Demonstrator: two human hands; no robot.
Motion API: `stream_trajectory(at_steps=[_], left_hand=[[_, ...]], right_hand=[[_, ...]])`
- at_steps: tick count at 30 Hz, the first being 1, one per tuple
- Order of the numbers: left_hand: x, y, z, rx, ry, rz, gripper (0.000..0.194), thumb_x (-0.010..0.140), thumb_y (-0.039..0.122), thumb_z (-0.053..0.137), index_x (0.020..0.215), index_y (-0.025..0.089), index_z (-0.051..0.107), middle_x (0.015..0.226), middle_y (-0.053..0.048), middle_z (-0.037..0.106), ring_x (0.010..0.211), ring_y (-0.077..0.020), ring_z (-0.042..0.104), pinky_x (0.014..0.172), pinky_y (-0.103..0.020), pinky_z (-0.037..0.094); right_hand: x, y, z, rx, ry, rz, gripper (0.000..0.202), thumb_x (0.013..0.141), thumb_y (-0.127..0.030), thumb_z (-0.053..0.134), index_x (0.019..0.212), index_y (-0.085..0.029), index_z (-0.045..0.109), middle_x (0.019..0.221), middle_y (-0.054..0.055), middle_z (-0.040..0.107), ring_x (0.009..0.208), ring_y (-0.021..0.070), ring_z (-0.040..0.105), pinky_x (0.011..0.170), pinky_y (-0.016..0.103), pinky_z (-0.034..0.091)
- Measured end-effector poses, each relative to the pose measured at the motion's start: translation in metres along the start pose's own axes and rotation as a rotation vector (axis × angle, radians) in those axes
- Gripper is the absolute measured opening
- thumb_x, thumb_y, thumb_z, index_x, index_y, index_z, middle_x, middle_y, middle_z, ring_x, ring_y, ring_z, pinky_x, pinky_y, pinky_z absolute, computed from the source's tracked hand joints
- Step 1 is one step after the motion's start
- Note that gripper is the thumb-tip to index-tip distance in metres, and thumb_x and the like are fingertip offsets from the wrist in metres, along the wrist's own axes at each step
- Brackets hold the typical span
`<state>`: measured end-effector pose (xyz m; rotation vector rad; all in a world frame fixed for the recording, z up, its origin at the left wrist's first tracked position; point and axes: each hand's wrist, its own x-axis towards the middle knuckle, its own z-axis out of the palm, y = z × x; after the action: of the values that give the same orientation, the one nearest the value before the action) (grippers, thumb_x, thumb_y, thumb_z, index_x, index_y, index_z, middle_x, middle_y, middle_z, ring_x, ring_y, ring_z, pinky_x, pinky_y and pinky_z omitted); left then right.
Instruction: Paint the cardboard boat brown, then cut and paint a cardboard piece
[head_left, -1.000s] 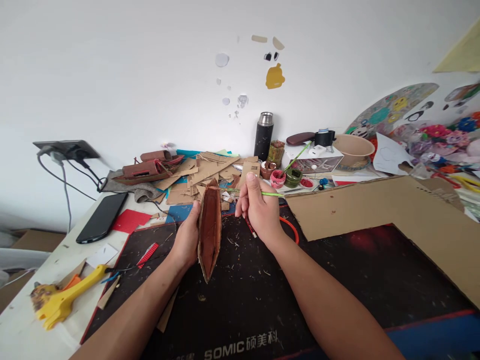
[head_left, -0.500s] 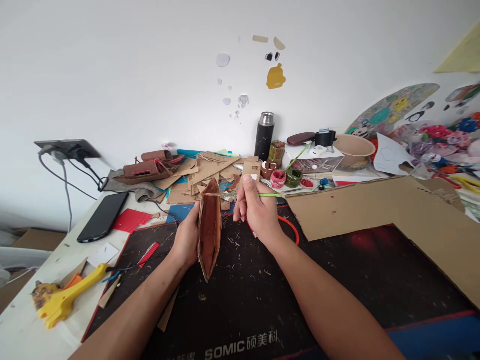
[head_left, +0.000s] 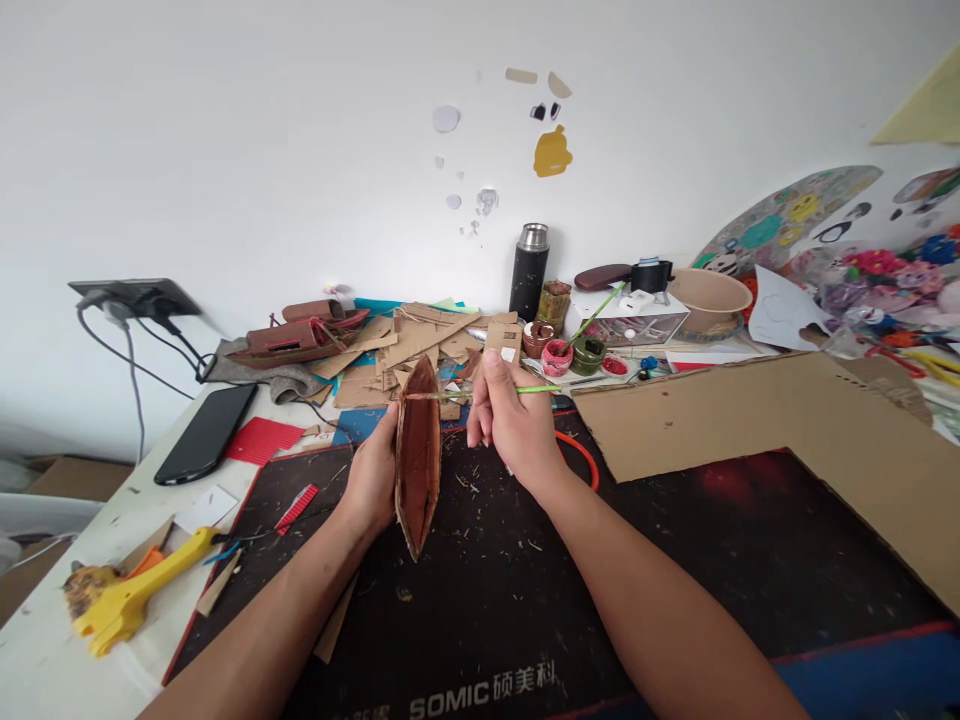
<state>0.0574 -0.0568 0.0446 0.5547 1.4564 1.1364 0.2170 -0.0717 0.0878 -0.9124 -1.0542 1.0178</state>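
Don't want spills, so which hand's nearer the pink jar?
Right: the right hand is just this side of the pink jar; the left hand is well to its left.

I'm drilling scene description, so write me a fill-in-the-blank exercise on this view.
The right hand grips a brush with a ____ handle.
The left hand holds the boat-shaped piece; the brush crosses it towards the ____ end, not the near one.
The glue gun is mostly ____.
The flask's body is ____.
Green; far; yellow; black.
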Motion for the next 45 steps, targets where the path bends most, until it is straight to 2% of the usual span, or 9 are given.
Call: stream_trajectory(at_steps=[5, 8, 13, 16, 22, 28, 32, 37, 45], left_hand=[[0.001, -0.001, -0.003, 0.130, 0.040, 0.081, 0.043, 0.085, 0.060, 0.077, 0.094, 0.019, 0.085, 0.093, -0.006, 0.083, 0.099, -0.0286, 0.073, 0.089, -0.033, 0.057], [0.002, -0.002, -0.004, 0.182, 0.010, 0.147, 0.040, 0.089, 0.059, 0.073, 0.095, 0.021, 0.084, 0.095, -0.005, 0.083, 0.107, -0.0303, 0.073, 0.097, -0.035, 0.055], [-0.003, 0.001, -0.001, 0.167, 0.011, 0.167, 0.032, 0.089, 0.054, 0.074, 0.093, 0.023, 0.083, 0.095, -0.007, 0.084, 0.112, -0.0331, 0.072, 0.099, -0.035, 0.055], [-0.003, 0.001, -0.001, 0.149, 0.018, 0.177, 0.031, 0.090, 0.052, 0.074, 0.094, 0.023, 0.083, 0.096, -0.007, 0.084, 0.116, -0.0344, 0.071, 0.100, -0.036, 0.055], [0.008, -0.008, -0.007, 0.136, -0.005, 0.167, 0.036, 0.089, 0.055, 0.074, 0.098, 0.022, 0.084, 0.102, -0.005, 0.084, 0.115, -0.0316, 0.072, 0.100, -0.035, 0.055], [-0.001, 0.001, -0.002, 0.118, 0.051, 0.159, 0.031, 0.091, 0.051, 0.073, 0.093, 0.022, 0.084, 0.097, -0.005, 0.084, 0.116, -0.0311, 0.071, 0.102, -0.035, 0.054], [-0.001, 0.005, -0.003, 0.118, 0.078, 0.107, 0.037, 0.089, 0.055, 0.074, 0.092, 0.020, 0.084, 0.091, -0.005, 0.083, 0.104, -0.0294, 0.074, 0.093, -0.033, 0.057], [0.004, 0.001, -0.007, 0.036, 0.036, 0.005, 0.045, 0.086, 0.061, 0.075, 0.099, 0.019, 0.083, 0.097, -0.006, 0.084, 0.089, -0.0267, 0.076, 0.073, -0.031, 0.058], [0.000, 0.004, -0.004, -0.001, 0.019, 0.064, 0.037, 0.090, 0.053, 0.071, 0.099, 0.020, 0.084, 0.097, -0.006, 0.084, 0.092, -0.0283, 0.077, 0.084, -0.035, 0.059]], right_hand=[[0.002, 0.003, -0.001, 0.017, 0.019, 0.004, 0.066, 0.095, -0.083, 0.055, 0.069, -0.023, 0.053, 0.042, -0.010, 0.042, 0.030, 0.0097, 0.052, 0.032, 0.020, 0.031], [0.003, 0.004, -0.002, 0.025, 0.043, 0.003, 0.066, 0.093, -0.085, 0.054, 0.070, -0.023, 0.054, 0.043, -0.009, 0.045, 0.031, 0.0097, 0.053, 0.032, 0.019, 0.031], [0.001, 0.000, 0.000, 0.013, 0.012, 0.040, 0.068, 0.092, -0.086, 0.055, 0.066, -0.024, 0.051, 0.040, -0.010, 0.038, 0.028, 0.0092, 0.049, 0.031, 0.020, 0.029], [0.002, 0.000, 0.000, 0.013, 0.005, 0.062, 0.068, 0.092, -0.087, 0.054, 0.066, -0.024, 0.052, 0.040, -0.010, 0.040, 0.029, 0.0094, 0.049, 0.032, 0.021, 0.030], [0.011, 0.012, -0.006, 0.113, 0.084, 0.110, 0.065, 0.091, -0.084, 0.060, 0.070, -0.023, 0.055, 0.042, -0.008, 0.047, 0.031, 0.0116, 0.054, 0.031, 0.021, 0.028], [0.012, 0.010, -0.006, 0.216, 0.029, 0.213, 0.063, 0.086, -0.083, 0.067, 0.073, -0.022, 0.058, 0.047, -0.006, 0.055, 0.036, 0.0125, 0.060, 0.033, 0.020, 0.033], [0.011, 0.007, -0.005, 0.200, -0.058, 0.237, 0.058, 0.085, -0.078, 0.072, 0.081, -0.022, 0.061, 0.054, -0.004, 0.064, 0.042, 0.0139, 0.066, 0.034, 0.019, 0.035], [0.009, 0.009, -0.005, 0.170, -0.088, 0.201, 0.052, 0.088, -0.073, 0.073, 0.081, -0.022, 0.061, 0.054, -0.004, 0.067, 0.038, 0.0126, 0.064, 0.033, 0.018, 0.036], [0.006, 0.010, -0.004, 0.093, -0.083, 0.180, 0.056, 0.094, -0.075, 0.063, 0.078, -0.022, 0.063, 0.047, -0.004, 0.061, 0.033, 0.0121, 0.058, 0.031, 0.018, 0.031]])
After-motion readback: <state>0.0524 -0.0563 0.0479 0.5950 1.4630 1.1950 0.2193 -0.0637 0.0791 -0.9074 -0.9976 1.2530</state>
